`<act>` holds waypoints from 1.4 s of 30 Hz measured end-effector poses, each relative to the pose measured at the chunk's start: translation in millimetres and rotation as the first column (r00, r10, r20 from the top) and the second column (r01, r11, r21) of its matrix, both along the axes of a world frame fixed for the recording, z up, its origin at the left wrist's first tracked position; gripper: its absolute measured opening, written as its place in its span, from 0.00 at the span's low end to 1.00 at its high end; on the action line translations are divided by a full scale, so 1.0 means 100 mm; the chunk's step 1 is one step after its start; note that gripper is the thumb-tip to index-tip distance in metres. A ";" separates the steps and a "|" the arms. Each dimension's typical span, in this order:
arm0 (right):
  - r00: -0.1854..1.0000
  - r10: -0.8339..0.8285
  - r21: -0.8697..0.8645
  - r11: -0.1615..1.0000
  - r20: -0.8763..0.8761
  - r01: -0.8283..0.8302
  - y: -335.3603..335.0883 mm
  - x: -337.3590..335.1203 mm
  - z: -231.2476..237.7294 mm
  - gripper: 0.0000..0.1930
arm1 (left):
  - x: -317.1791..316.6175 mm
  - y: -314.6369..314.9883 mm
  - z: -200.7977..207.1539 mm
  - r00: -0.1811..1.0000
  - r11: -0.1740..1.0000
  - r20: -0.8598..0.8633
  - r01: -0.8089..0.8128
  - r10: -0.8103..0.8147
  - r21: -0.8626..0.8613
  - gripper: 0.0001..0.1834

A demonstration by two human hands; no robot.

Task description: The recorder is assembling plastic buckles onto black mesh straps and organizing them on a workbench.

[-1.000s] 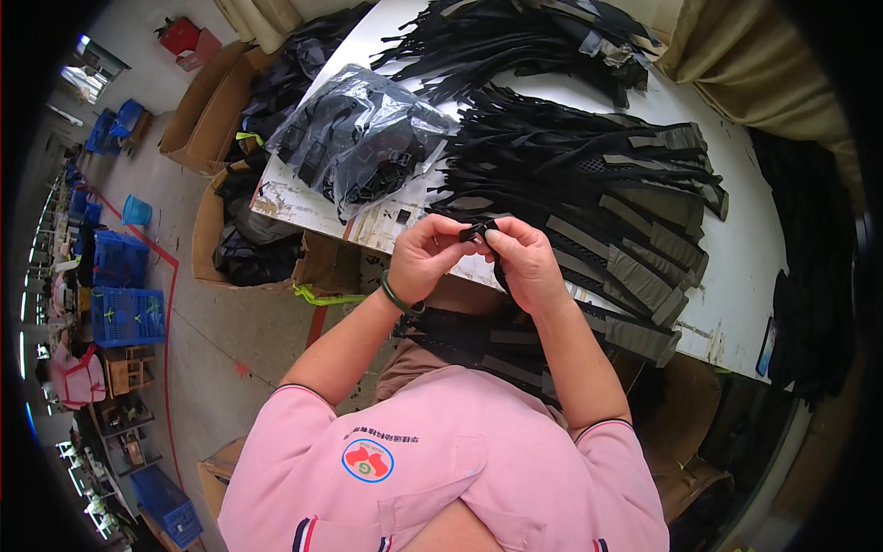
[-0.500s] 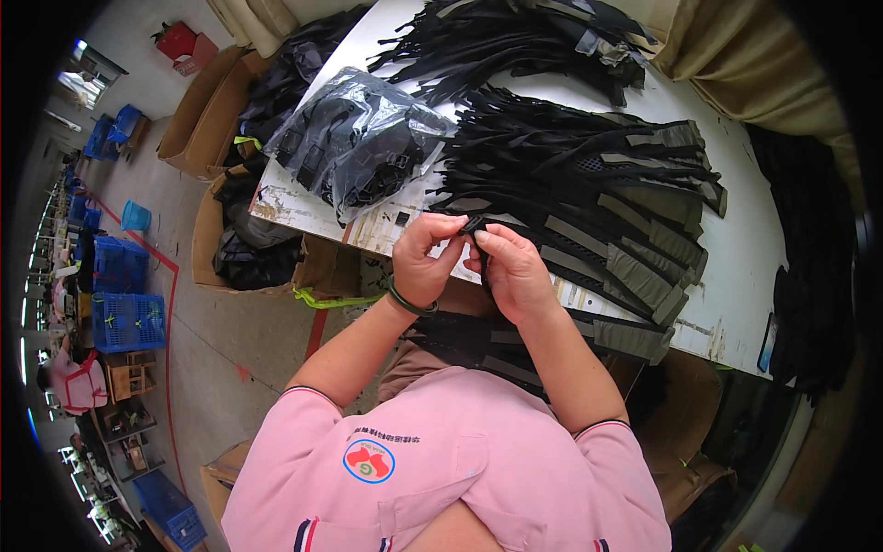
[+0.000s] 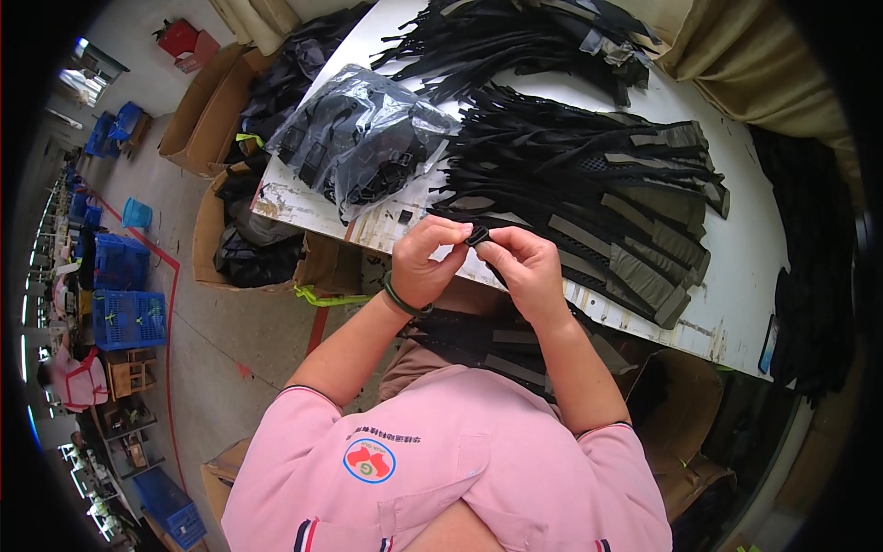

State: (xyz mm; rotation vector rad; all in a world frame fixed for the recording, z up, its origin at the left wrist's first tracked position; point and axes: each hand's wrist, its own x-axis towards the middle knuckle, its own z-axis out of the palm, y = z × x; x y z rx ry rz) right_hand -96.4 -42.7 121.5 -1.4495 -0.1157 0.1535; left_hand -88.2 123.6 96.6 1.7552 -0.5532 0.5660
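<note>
In front of me, near the table's edge, my left hand (image 3: 427, 265) pinches a small black plastic buckle (image 3: 477, 236) from its left side. My right hand (image 3: 531, 274) is closed on the right side of the buckle and on a black webbing strap that runs down from it, largely hidden by the fingers. Across my lap lies a black strap piece (image 3: 460, 342) with grey patches. Just beyond my hands, a pile of black straps (image 3: 589, 184) with grey tabs is spread on the table. A clear plastic bag (image 3: 368, 129) of black buckles sits to its left.
The white table (image 3: 736, 276) has worn edges. Another heap of black straps (image 3: 515, 46) lies at its far side. Cardboard boxes (image 3: 207, 235) with dark goods stand at the left, and another carton (image 3: 685, 405) is below right. Blue crates (image 3: 129, 319) stand farther left.
The buckle has turned and shows more of its face between my fingertips. My right hand has moved slightly right, and the strap piece on my lap has shifted, its right end lower.
</note>
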 end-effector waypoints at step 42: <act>0.955 0.035 0.266 0.963 -0.296 0.047 -0.01 -0.30 -0.26 0.13 | -0.33 -0.03 -0.08 0.646 0.858 -0.673 -0.055 -0.359 -0.511 0.05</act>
